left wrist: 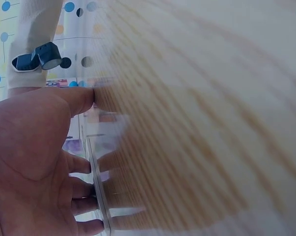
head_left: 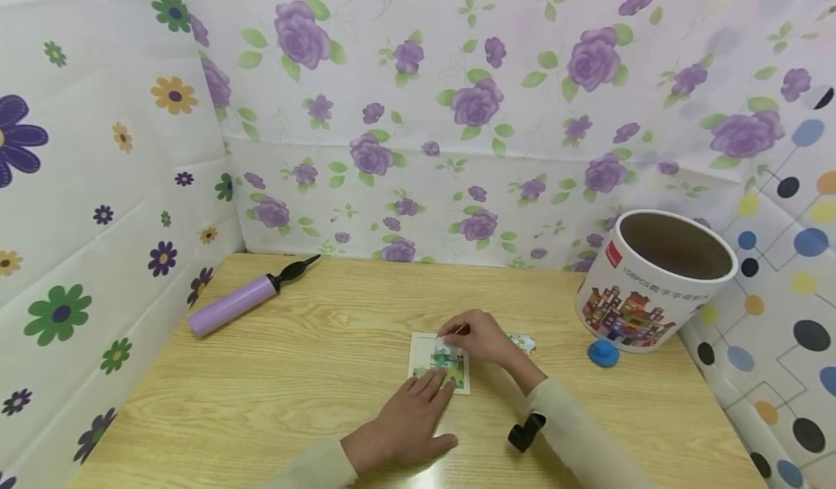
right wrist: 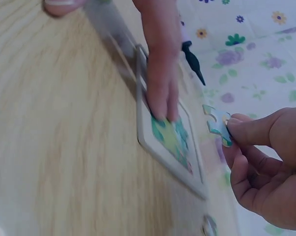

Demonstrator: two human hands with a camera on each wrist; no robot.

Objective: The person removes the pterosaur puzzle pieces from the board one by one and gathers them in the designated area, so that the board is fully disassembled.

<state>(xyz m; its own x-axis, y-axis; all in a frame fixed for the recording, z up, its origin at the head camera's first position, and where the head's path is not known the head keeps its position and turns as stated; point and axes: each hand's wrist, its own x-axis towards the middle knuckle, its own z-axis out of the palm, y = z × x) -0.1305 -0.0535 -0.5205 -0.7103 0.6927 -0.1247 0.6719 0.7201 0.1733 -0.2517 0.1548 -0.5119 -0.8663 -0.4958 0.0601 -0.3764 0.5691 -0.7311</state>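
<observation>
A small jigsaw puzzle tray (head_left: 412, 355) with a pale rim lies on the table, partly filled with green and yellow pieces. My left hand (head_left: 406, 414) lies with its fingers extended, their tips on the near edge and lower pieces of the puzzle; in the left wrist view the thumb (left wrist: 83, 100) is spread apart. Over the tray's far right corner is my right hand (head_left: 482, 338). Between its thumb and finger it pinches a light-blue puzzle piece (right wrist: 217, 126), which is raised off the tray in the right wrist view.
Several loose puzzle pieces (head_left: 525, 342) lie just right of the right hand. A blue rubber duck (head_left: 604, 354) sits before a large white bucket (head_left: 627, 293) at the right. Back left lies a purple hand pump (head_left: 235, 305). Flower-printed cloth (head_left: 418, 112) hangs behind the table.
</observation>
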